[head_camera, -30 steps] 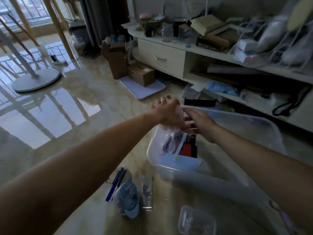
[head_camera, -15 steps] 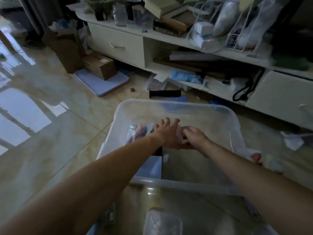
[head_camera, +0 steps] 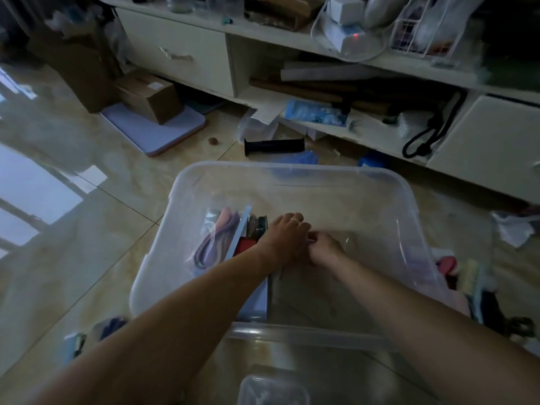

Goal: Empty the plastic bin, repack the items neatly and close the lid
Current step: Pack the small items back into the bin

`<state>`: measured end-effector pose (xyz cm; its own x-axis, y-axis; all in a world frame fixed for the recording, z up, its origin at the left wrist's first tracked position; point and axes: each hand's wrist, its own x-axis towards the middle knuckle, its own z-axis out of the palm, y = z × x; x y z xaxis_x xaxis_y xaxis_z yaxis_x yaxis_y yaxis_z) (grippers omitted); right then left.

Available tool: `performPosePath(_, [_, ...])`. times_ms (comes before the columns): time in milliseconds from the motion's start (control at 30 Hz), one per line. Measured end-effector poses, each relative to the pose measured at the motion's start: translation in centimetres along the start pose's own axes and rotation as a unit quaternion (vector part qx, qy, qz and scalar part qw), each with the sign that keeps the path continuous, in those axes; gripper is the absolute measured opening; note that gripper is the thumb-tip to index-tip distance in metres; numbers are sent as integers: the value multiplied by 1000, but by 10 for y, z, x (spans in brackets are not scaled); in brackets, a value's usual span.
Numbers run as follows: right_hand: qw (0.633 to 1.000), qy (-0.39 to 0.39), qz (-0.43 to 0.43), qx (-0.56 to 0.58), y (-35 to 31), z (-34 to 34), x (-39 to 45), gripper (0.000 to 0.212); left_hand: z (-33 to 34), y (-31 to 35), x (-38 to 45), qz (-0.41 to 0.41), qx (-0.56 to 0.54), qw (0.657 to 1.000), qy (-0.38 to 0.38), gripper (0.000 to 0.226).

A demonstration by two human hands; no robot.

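The clear plastic bin (head_camera: 409, 200) sits on the floor in front of me. Both hands are low inside it, close together near the middle. My left hand (head_camera: 287, 238), with a ring, and my right hand (head_camera: 324, 251) pinch a small clear packet (head_camera: 346, 239) that is mostly hidden by the fingers. Along the bin's left side stand a bag of purple and pink items (head_camera: 213, 244), a flat blue piece (head_camera: 241, 229), dark jars (head_camera: 260, 225), a red item (head_camera: 245, 247) and a pale blue box (head_camera: 258, 299). The clear lid (head_camera: 336, 372) lies just in front of the bin.
A small clear container (head_camera: 274, 390) sits at the bottom edge. Blue items (head_camera: 108, 327) lie at the bin's near left; a brush (head_camera: 470, 276) and scissors (head_camera: 520, 328) lie at its right. Beyond are a black handle (head_camera: 274, 146), a cardboard box (head_camera: 149, 96) and a cluttered white shelf unit (head_camera: 187, 54).
My view swung from the left side to straight over the bin. Both hands, still together on the packet, went down from above the rim to near the bin's floor.
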<state>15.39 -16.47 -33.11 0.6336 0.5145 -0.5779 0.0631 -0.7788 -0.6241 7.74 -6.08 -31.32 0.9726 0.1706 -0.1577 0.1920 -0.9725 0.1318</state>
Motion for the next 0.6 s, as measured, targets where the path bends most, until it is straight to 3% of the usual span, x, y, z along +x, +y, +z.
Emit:
performPosePath(67, [1000,-9,-4,-18,-4,0,1,37,6,-1,3,13,34,999,12,50])
performPosePath(233, [1000,-5,-1,7,2,2,15,49,11,-7,4,15,78,997,-6,70])
performPosePath(367, [994,96,5,-55,-45,-14,-32,31,-5,-18,-5,23,10,1000,9,88])
performPosePath(467, [979,178,-81,-51,-83,-21,-45,25,-50,-33,-16,19,-66,995,78,72])
performPosePath(600, [962,177,-205,-38,-135,-3,-72,21,-106,-67,-49,24,-64,983,168,39])
